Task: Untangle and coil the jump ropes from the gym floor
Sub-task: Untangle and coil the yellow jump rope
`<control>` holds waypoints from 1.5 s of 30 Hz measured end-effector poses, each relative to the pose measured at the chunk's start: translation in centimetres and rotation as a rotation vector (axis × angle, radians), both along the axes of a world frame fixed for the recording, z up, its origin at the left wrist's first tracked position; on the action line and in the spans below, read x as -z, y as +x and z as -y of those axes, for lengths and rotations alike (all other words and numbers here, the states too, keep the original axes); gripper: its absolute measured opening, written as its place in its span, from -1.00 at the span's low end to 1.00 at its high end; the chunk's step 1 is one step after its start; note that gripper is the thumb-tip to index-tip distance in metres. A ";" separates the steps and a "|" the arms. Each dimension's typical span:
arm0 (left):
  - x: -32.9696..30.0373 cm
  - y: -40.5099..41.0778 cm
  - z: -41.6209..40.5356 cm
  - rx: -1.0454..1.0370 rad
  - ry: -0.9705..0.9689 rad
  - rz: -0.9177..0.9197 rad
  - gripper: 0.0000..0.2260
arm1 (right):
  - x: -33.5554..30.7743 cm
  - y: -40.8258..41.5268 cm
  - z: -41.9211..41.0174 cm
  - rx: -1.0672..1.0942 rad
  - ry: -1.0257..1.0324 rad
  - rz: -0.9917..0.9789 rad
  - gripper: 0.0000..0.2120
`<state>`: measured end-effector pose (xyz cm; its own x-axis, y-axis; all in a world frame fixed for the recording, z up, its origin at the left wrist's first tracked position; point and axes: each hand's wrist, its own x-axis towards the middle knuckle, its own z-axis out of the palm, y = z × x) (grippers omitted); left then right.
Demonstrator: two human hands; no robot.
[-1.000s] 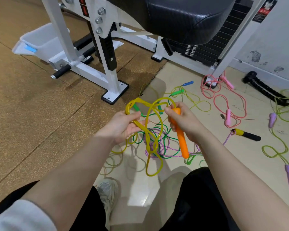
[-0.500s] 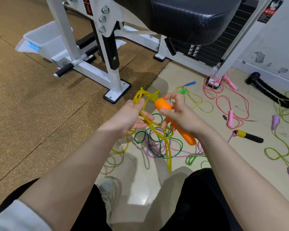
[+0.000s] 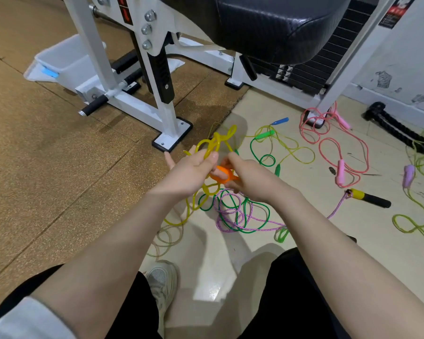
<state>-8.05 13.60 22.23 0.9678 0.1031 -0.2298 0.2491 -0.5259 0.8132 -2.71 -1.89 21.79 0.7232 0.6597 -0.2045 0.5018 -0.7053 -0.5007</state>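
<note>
My left hand [image 3: 190, 176] pinches bunched loops of a yellow jump rope [image 3: 216, 143], which stick up above the fingers. My right hand [image 3: 251, 178] grips that rope's orange handle [image 3: 220, 174], mostly hidden between the two hands. More yellow rope hangs below the hands to the floor. Under them lies a tangle of a green rope [image 3: 233, 206] and a purple braided rope [image 3: 233, 216]. A pink rope [image 3: 338, 152] with pink handles lies to the right.
A white weight machine frame [image 3: 168, 118] with a black padded seat [image 3: 274, 23] stands ahead. A yellow-and-black handle [image 3: 368, 198], lime ropes with purple handles [image 3: 409, 176], a black bar [image 3: 397, 128], a white bin [image 3: 66, 62] and my shoe [image 3: 163, 283] are around.
My hands came together. The orange handle, held out lower right before, now sits tucked between them. The yellow loops are bunched tighter above my left hand.
</note>
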 end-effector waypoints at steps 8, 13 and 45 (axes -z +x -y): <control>-0.2 -0.8 1.0 -0.070 -0.609 -0.050 -0.65 | -1.1 0.4 -0.5 -0.019 0.118 -0.088 -0.67; -1.2 -0.9 2.0 -0.269 -1.063 -0.142 -0.76 | -0.4 0.5 0.0 -0.009 -0.160 0.283 -0.67; 2.2 -0.8 1.6 -0.352 -0.811 -0.327 -0.67 | 2.0 -2.1 1.3 0.658 1.104 -0.974 -0.83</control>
<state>-8.87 12.00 20.08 0.7859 0.0669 -0.6147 0.5669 0.3190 0.7595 -4.79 -3.15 19.82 0.8119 0.4322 -0.3924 -0.5243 0.2441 -0.8158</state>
